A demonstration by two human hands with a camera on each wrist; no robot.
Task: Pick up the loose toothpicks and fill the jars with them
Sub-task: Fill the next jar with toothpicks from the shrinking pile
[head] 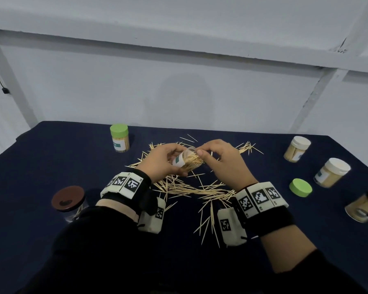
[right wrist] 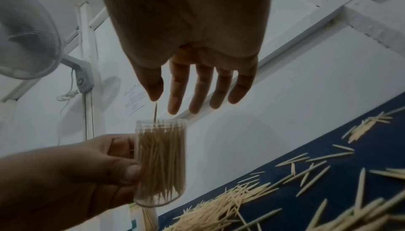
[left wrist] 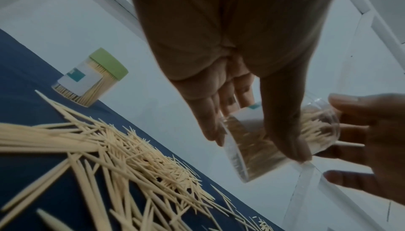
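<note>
Progress, judged: well short of done. A clear jar [head: 186, 160], approx. full of toothpicks, is held lidless above the loose pile [head: 191, 187], which is spread wide on the dark-blue cloth [head: 51, 158]. Rel. to the pile: a green-lidded jar [head: 119, 137] at far left, packed and capped; two white-lidded jars [head: 297, 148] at far right, also full; a brown-lidded jar [head: 68, 201] at near left, contents hard to tell; a loose green lid [head: 300, 187] at right, prob. for the held jar.

The jar is gripped by the left hand [head: 164, 160], thumb and fingers curled round its wall, mouth tilted toward the right hand [head: 223, 162]. The right hand's fingers [right wrist: 197, 89] are seen straight and spread just over the jar mouth; nothing is gripped, one toothpick [right wrist: 155, 113] stands proud of the rim.
</note>
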